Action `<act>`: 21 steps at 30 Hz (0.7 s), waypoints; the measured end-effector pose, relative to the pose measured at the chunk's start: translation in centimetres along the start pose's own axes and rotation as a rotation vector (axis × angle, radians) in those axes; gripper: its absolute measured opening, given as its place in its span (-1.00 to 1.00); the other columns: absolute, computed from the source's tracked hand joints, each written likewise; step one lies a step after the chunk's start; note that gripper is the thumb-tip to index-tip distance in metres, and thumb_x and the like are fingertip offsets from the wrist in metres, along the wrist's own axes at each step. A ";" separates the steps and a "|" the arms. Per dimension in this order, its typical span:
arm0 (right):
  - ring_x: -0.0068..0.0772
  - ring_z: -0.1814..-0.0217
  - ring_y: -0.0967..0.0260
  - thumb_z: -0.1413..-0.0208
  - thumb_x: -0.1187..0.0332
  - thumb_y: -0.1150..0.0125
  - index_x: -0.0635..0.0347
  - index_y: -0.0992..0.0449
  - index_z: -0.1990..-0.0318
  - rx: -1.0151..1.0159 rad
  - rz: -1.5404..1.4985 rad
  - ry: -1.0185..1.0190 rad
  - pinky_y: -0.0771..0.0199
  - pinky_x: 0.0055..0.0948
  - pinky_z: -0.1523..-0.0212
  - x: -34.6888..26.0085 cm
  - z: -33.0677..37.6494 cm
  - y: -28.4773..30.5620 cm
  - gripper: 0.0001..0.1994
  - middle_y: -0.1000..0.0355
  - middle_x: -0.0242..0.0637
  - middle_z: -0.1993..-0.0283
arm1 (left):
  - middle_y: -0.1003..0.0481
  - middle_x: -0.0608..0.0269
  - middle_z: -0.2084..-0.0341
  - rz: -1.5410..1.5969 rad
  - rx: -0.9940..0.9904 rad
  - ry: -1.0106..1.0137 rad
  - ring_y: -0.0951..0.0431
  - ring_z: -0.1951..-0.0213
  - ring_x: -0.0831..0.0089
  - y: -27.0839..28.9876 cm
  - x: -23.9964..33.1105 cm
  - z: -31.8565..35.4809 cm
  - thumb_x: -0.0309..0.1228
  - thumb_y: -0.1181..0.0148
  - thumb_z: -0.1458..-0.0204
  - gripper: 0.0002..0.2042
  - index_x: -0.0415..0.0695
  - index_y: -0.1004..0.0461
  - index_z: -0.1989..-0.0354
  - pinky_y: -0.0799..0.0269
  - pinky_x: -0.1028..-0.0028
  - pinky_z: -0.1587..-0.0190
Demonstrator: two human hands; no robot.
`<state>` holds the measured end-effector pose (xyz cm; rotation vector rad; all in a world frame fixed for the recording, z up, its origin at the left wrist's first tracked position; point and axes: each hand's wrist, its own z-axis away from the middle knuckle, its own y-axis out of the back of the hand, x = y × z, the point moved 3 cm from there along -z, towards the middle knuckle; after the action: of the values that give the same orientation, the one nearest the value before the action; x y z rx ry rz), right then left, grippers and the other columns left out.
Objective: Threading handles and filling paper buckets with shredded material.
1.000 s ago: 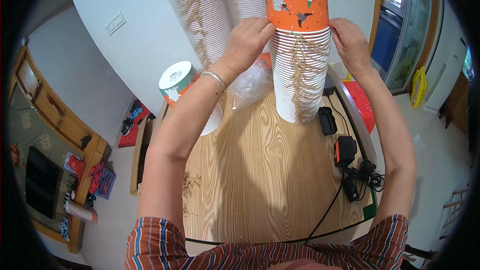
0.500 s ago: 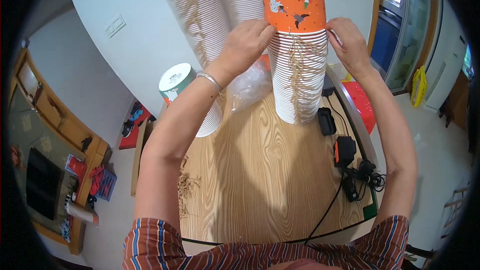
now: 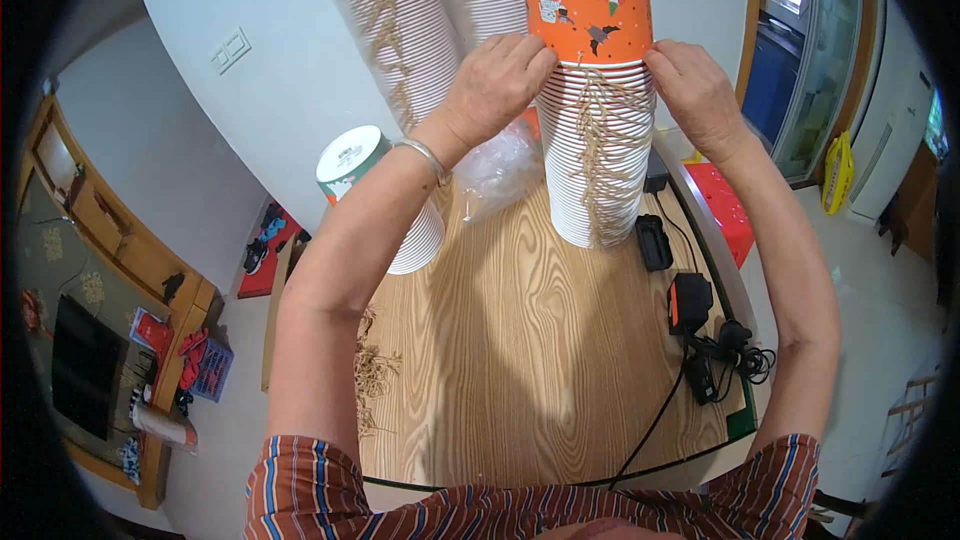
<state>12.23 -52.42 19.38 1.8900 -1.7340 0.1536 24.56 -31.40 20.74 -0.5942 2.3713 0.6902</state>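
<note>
Left hand (image 3: 500,78) presses its curled fingers and thumb to the left side of the lower rim of an upside-down orange-and-green printed paper cup (image 3: 585,15), while the right hand (image 3: 697,98) pinches the rim at the opposite side. That cup tops a tall stack of nested white-rimmed paper cups (image 3: 568,175), which stands upright on the far part of a wood-grain table (image 3: 500,380), right of the middle. Twisted tan paper cords (image 3: 594,145) hang down its front.

Left of it lies a crumpled clear plastic bag (image 3: 500,175), and beyond that a shorter cup stack (image 3: 415,248), partly hidden by the left forearm. Two clear-wrapped tall cup stacks (image 3: 425,50) rise behind. Loose tan cords (image 3: 374,378) lie near the table's left edge; a black-and-orange block (image 3: 690,302) and tangled black cables (image 3: 738,352) lie along the right.
</note>
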 end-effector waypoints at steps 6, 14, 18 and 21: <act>-0.16 0.11 -0.45 0.05 0.51 -0.13 0.26 -0.41 0.21 -0.007 0.025 0.052 -0.45 -0.29 0.07 0.2 -0.2 0.0 -0.79 -0.46 -0.15 0.13 | -0.36 0.26 0.46 -0.004 0.006 -0.016 -0.48 0.36 0.36 0.4 -0.1 -0.5 -0.51 -0.14 0.11 -0.85 -0.15 -0.35 0.35 -0.43 0.41 0.27; -0.16 0.11 -0.45 0.06 0.52 -0.13 0.24 -0.40 0.23 -0.044 0.032 0.001 -0.45 -0.30 0.06 1.0 0.2 -0.5 -0.80 -0.46 -0.17 0.14 | -0.36 0.26 0.47 -0.016 0.012 -0.039 -0.48 0.37 0.35 0.1 0.4 -1.0 -0.50 -0.14 0.12 -0.86 -0.15 -0.36 0.36 -0.43 0.40 0.28; -0.16 0.14 -0.45 0.06 0.51 -0.12 0.24 -0.40 0.24 0.026 0.017 0.035 -0.45 -0.28 0.09 0.2 -0.2 -0.1 -0.82 -0.45 -0.18 0.17 | -0.41 0.21 0.41 0.028 -0.015 -0.002 -0.50 0.35 0.29 0.2 0.3 -0.7 -0.52 -0.19 0.11 -0.83 -0.17 -0.38 0.33 -0.44 0.37 0.28; -0.14 0.18 -0.45 0.06 0.51 -0.12 0.24 -0.40 0.25 0.025 -0.004 0.038 -0.45 -0.27 0.11 0.3 -0.3 0.2 -0.82 -0.45 -0.17 0.19 | -0.41 0.20 0.41 0.032 -0.020 0.009 -0.50 0.34 0.28 0.1 0.5 -0.5 -0.53 -0.19 0.11 -0.83 -0.18 -0.38 0.32 -0.44 0.37 0.28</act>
<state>12.18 -52.55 19.78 1.8960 -1.7107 0.2096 23.95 -31.80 20.82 -0.5705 2.3895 0.7277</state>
